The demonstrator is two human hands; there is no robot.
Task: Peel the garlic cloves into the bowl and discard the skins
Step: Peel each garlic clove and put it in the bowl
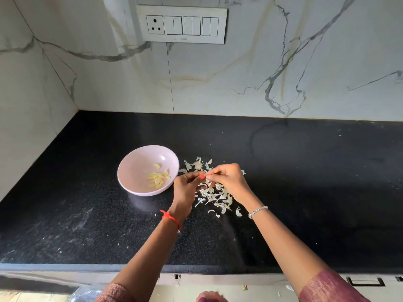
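Note:
A pale pink bowl (139,168) sits on the black counter and holds several peeled yellow garlic cloves (158,178). Just right of it lies a heap of white garlic skins (214,196). Above that heap my left hand (187,188) and my right hand (229,179) meet fingertip to fingertip. Both pinch a small garlic clove (207,174) between them, mostly hidden by the fingers.
The black granite counter (305,171) runs wide to the right, with tiny skin flecks scattered on it. A marble wall stands behind and at the left, with a switch panel (182,25). The counter's front edge (130,268) is close to my body.

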